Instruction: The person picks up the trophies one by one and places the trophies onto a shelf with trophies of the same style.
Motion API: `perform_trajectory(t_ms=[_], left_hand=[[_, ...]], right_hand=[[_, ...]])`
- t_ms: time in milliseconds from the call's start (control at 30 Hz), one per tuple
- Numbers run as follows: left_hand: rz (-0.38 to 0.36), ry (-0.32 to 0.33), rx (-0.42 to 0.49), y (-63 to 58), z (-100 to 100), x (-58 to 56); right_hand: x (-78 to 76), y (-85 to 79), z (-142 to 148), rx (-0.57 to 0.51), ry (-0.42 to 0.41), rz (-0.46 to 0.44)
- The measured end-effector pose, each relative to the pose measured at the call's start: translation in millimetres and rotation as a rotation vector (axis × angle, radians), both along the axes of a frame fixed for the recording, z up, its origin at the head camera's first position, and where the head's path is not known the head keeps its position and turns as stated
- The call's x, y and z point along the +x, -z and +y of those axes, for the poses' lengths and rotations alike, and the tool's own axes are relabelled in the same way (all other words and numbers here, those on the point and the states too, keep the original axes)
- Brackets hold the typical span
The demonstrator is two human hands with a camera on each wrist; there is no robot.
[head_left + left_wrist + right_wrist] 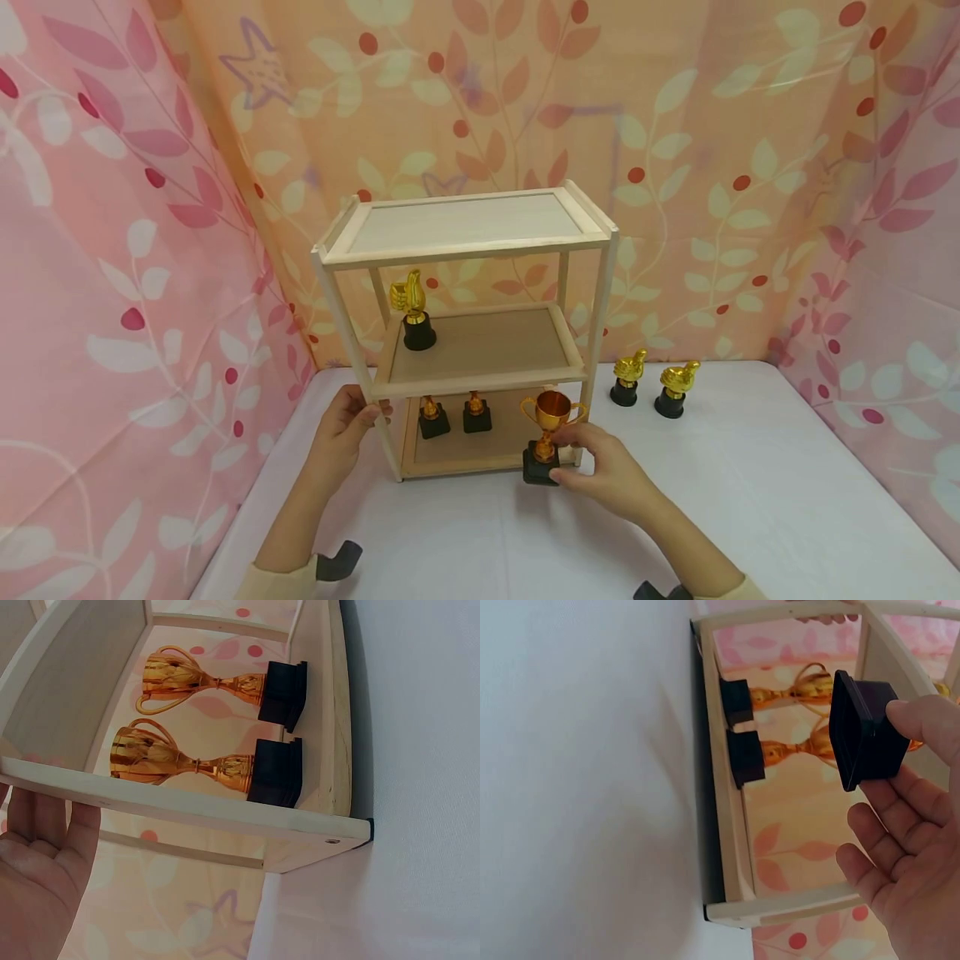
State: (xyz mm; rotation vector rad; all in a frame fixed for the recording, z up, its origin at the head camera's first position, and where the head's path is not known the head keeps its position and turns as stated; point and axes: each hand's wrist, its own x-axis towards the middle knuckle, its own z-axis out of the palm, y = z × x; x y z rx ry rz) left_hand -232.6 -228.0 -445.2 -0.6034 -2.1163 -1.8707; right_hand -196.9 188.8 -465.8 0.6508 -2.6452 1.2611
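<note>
In front of a three-tier wooden shelf (465, 225), at lower right, the half-closed right hand (611, 471) grips a golden trophy cup (552, 408) near its black base (881, 735); the left hand (341, 437) curls round the left front post (345, 333).

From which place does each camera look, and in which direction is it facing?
Head: on the head, facing forward and down at the wooden shelf; left hand, right hand and forearms show.
Left wrist: on that wrist, facing through the shelf to two cups on its bottom level; left hand shows.
Right wrist: on that wrist, facing the held cup and the shelf; right hand and left fingers show.
Shared: both wrist views show those two cups.
</note>
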Motion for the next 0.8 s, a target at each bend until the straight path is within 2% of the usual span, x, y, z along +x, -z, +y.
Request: perform_trajectory(t_ms=[333,600,800], left_hand=[[-0.012,-0.021,-0.01,-1.1,0.7,2.1],[0.002,-0.009,-0.004,-0.6,0.1,1.3],[-0.004,-0.014,-0.011,-0.5,0.1,0.4]], right_hand=[[-1.4,9.9,-18.2,-0.053,0.031,-0.056],[-5.4,18.3,-33.3,-0.109,0.048,-0.015],[-11.2,24.1,-40.7,-0.138,0.096,-0.01]])
